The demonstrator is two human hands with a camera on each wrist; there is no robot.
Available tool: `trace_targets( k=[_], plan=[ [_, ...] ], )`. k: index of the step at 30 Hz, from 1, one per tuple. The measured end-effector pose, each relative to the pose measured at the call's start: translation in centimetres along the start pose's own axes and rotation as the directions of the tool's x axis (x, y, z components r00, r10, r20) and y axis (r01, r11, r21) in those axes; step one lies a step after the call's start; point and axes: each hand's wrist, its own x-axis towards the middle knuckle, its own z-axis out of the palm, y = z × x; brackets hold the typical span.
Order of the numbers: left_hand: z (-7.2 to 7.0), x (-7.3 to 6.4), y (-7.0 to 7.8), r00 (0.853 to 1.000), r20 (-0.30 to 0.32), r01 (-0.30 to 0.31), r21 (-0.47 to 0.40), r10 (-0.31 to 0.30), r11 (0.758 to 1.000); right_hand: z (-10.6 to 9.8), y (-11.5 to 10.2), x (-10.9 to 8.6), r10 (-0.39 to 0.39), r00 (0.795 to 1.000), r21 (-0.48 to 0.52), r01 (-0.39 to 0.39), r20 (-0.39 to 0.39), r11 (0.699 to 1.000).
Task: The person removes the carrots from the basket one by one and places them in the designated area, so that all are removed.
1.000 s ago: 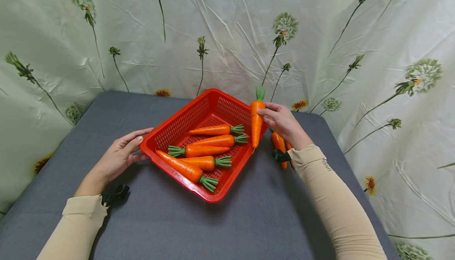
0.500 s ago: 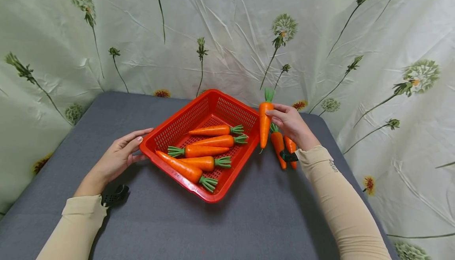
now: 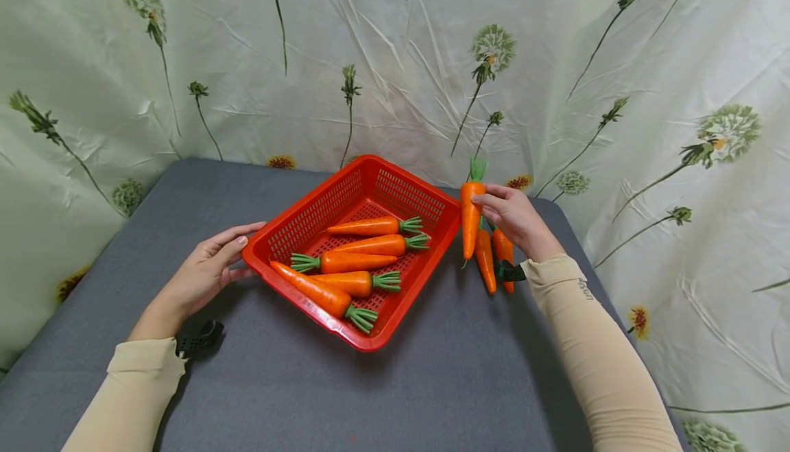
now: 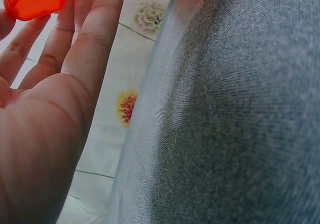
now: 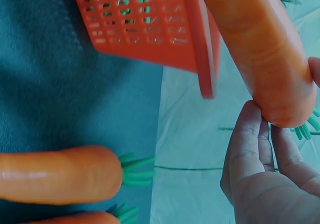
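Observation:
In the head view a red plastic basket (image 3: 407, 308) sits at an angle, with several orange carrots (image 3: 364, 261) lying inside. My left hand (image 3: 206, 270) grips the basket's left corner between thumb and fingers; in the left wrist view its fingers (image 4: 95, 44) reach the red rim. Between thumb and fingers my right hand (image 3: 515, 215) pinches a carrot (image 3: 470, 222) near its green top. That carrot hangs tip down, just outside the basket's right rim. Beyond it two more carrots (image 5: 65, 174) lie on the cloth, partly hidden by the right hand and held carrot.
Grey cloth (image 3: 432, 383) covers the table under the basket. A pale curtain (image 3: 395, 61) with printed flowers hangs behind the table and along its sides. Dark wrist devices, including one on the left wrist (image 3: 200, 339), stick out below the hands.
My right hand has moved the pinched carrot rightward, from above the basket's right rim to just outside it. The left hand and the carrots inside the basket stay put.

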Motion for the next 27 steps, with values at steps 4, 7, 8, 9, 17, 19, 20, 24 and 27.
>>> trace_targets(
  k=[4, 7, 8, 9, 17, 19, 20, 24, 27],
  plan=[
    [-0.1, 0.0, -0.1, 1.0, 0.008, -0.003, -0.011, 0.003, 1.0, -0.6, 0.2, 0.1, 0.015, 1.0, -0.01, -0.015, -0.01, 1.0],
    [-0.2, -0.1, -0.1, 1.0, 0.021, -0.008, -0.02, 0.009, 1.0, -0.9, 0.3, -0.1, 0.024, 1.0, -0.01, -0.024, -0.013, 1.0],
    [-0.2, -0.1, -0.1, 1.0, 0.024, -0.011, -0.02, 0.012, 1.0, -1.1, 0.4, -0.1, 0.023, 1.0, -0.014, -0.024, -0.014, 1.0],
    [-0.2, -0.2, 0.0, 1.0, 0.028, -0.014, -0.016, 0.014, 1.0, -1.2, 0.4, -0.2, 0.023, 1.0, -0.016, -0.024, -0.017, 1.0],
    [-0.1, -0.2, 0.0, 0.999, 0.035, -0.016, -0.009, 0.016, 1.0, -2.9, 1.2, -0.2, 0.038, 0.998, -0.05, -0.04, -0.042, 0.998],
    [-0.1, -0.2, 0.0, 0.999, 0.035, -0.014, -0.009, 0.015, 1.0, -3.5, 1.4, -0.3, 0.045, 0.998, -0.068, -0.048, -0.05, 0.997],
    [-0.1, -0.2, 0.0, 0.999, 0.035, -0.015, -0.008, 0.015, 1.0, -3.7, 1.5, -0.3, 0.047, 0.998, -0.073, -0.05, -0.053, 0.996],
    [0.0, -0.1, -0.1, 0.999, 0.036, -0.018, -0.009, 0.018, 1.0, -4.6, 1.8, -0.5, 0.048, 0.997, -0.097, -0.053, -0.057, 0.994],
    [0.0, -0.1, -0.1, 0.999, 0.035, -0.022, -0.009, 0.022, 1.0, -5.2, 2.0, -0.6, 0.051, 0.997, -0.106, -0.057, -0.056, 0.993]
  ],
)
